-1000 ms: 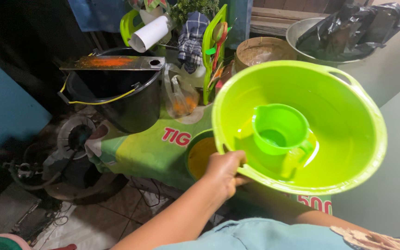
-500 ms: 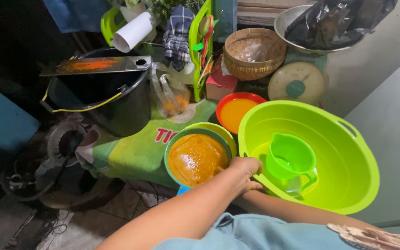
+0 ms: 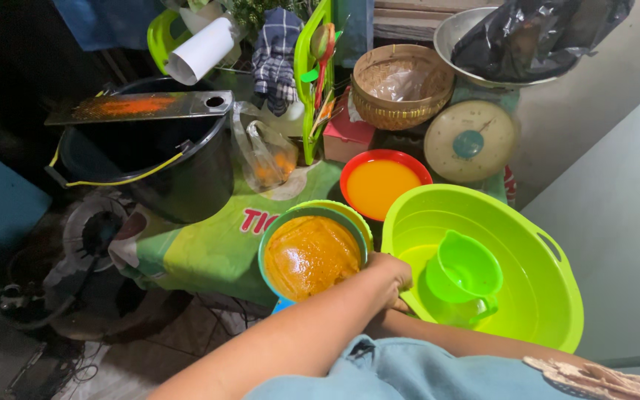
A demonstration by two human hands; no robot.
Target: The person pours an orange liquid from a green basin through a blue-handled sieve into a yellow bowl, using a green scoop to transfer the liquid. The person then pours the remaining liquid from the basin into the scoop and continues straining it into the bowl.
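Basin (image 3: 542, 296) lowered | lime, holds green jug (image 3: 462, 278) | left hand (image 3: 390, 278) grips rim | right unseen

I see the jug (image 3: 462, 275) inside the basin (image 3: 535, 244) at near right; the paste bowl (image 3: 311, 255) is just left of it, the bucket (image 3: 150, 163) at far left.

To your right stands a pale wall (image 3: 616, 185). Far left is dim; a tiled floor (image 3: 187, 348) lies near you.
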